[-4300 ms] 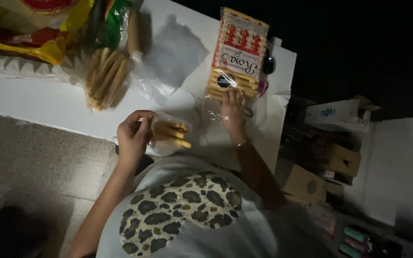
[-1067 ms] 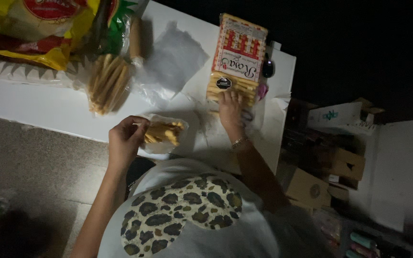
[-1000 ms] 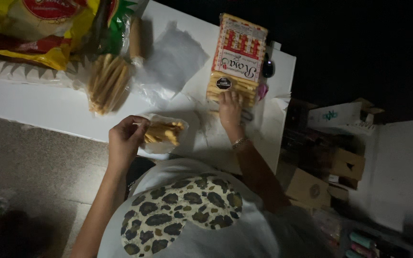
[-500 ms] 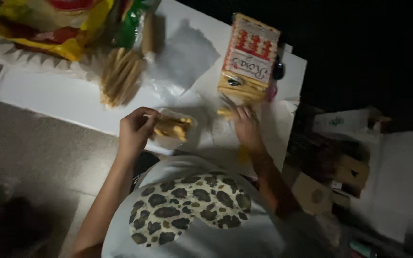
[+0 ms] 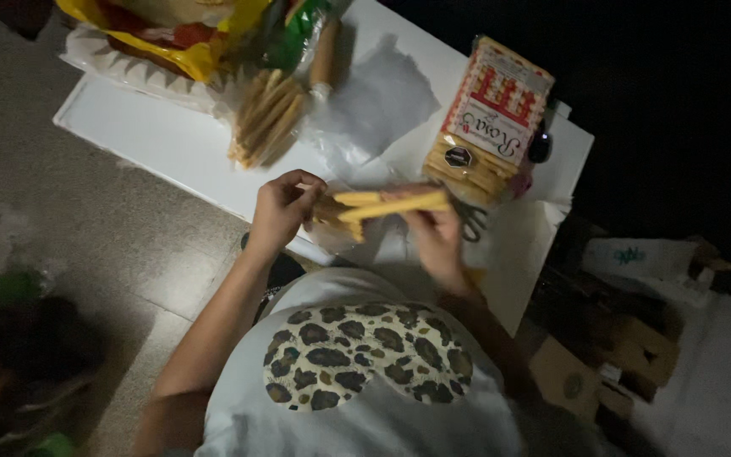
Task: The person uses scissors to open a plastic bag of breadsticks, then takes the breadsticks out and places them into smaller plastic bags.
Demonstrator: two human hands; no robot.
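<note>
My left hand [image 5: 283,211] pinches the left end of a small clear plastic bag [image 5: 340,222] just above the white table [image 5: 171,144]. Several long yellow biscuit sticks [image 5: 391,203] lie sideways between my hands, their left ends at the bag's mouth. My right hand [image 5: 433,239] grips the sticks from below at their right end. A red-and-white packet of the same biscuits [image 5: 488,118] lies open just beyond my right hand.
A loose bundle of sticks [image 5: 268,114] lies in clear wrap at the table's back. Yellow, red and green snack bags [image 5: 188,34] are piled at the back left. Scissors [image 5: 471,222] lie by the packet. Cardboard boxes [image 5: 628,338] stand on the floor at right.
My right hand has come back from the biscuit packet with several sticks and brought them to the bag in my left hand. Both hands have lifted slightly.
</note>
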